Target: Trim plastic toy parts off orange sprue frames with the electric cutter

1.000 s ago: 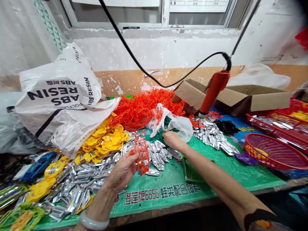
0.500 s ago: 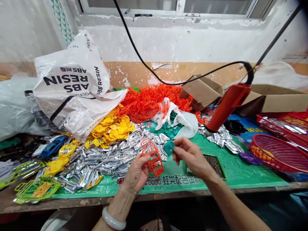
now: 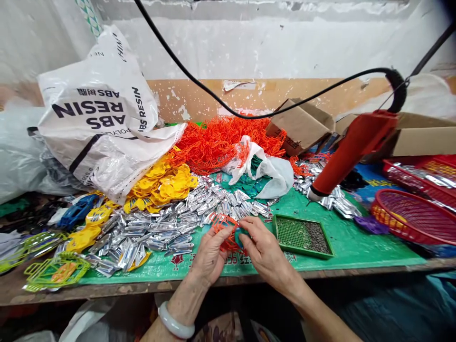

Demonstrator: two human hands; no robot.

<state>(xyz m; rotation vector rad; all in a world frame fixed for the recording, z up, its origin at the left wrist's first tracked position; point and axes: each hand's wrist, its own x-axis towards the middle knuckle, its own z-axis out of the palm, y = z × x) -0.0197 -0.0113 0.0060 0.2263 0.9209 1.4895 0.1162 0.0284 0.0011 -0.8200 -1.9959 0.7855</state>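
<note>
The counter (image 3: 342, 249) in front of me has a green cover, and at its back left leans a big white sack (image 3: 103, 118) with the words ABS RESIN. Beside it lies a heap of orange frames (image 3: 217, 142), then yellow pieces (image 3: 164, 185) and many silver packets (image 3: 171, 228). A red tool (image 3: 351, 149) hangs on a black cable at the right, above a red basket (image 3: 413, 218). A small green tray (image 3: 302, 235) lies just beside my right hand (image 3: 265, 251). My left hand (image 3: 210, 256) holds one orange frame (image 3: 224, 230) at the front edge, fingers closed on it. My right fingers pinch a small teal piece (image 3: 239, 235) against this frame.
</note>
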